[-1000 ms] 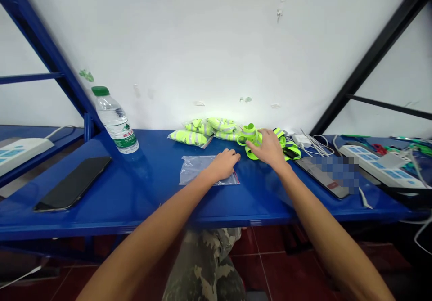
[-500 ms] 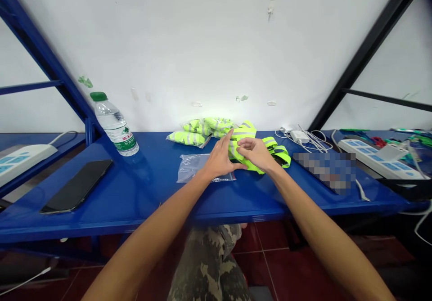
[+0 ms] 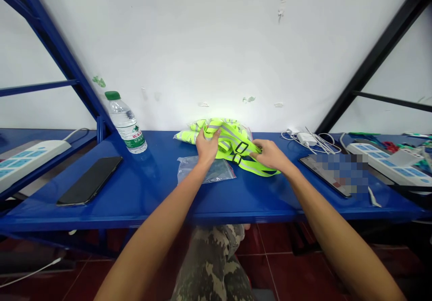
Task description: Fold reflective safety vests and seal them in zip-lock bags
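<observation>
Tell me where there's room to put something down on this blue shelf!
There's bare blue shelf between the phone and the plastic bag, below the water bottle. Another strip runs along the front edge. It's crowded around the yellow-green reflective vest, under the left hand and right hand, and by the blurred tablet and cables.

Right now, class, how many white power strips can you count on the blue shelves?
2: one power strip at far left, one power strip at far right; clutter there may hide more.
</observation>
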A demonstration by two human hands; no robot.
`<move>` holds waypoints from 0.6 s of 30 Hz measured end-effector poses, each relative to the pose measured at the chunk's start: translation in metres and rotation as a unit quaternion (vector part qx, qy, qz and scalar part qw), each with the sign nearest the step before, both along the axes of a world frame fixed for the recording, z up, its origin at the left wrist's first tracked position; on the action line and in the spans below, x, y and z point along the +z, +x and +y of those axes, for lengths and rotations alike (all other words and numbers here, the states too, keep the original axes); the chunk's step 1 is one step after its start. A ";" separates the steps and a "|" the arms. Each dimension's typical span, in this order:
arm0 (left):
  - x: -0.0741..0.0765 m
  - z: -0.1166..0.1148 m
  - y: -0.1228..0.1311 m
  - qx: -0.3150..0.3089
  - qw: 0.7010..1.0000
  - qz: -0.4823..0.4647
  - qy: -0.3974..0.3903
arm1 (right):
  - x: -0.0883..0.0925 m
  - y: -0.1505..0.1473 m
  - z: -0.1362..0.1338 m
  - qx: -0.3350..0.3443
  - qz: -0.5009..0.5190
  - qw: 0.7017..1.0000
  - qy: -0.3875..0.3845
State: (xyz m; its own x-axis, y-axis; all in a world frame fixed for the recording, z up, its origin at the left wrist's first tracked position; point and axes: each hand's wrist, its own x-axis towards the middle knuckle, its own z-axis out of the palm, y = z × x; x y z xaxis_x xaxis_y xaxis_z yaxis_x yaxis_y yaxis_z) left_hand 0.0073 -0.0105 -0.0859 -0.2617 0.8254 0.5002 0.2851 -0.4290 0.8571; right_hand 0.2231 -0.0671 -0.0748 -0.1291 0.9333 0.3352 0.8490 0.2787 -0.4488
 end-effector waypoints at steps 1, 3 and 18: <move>0.001 0.001 -0.003 0.013 1.000 0.001 0.002 | 0.003 0.002 0.003 -0.004 0.030 0.999 0.023; 0.005 -0.002 -0.008 0.051 0.998 0.020 0.010 | 0.013 0.006 0.006 -0.033 0.086 0.992 0.090; 0.025 0.006 -0.036 0.160 0.976 0.090 0.121 | 0.038 0.043 -0.013 -0.106 0.209 0.966 0.110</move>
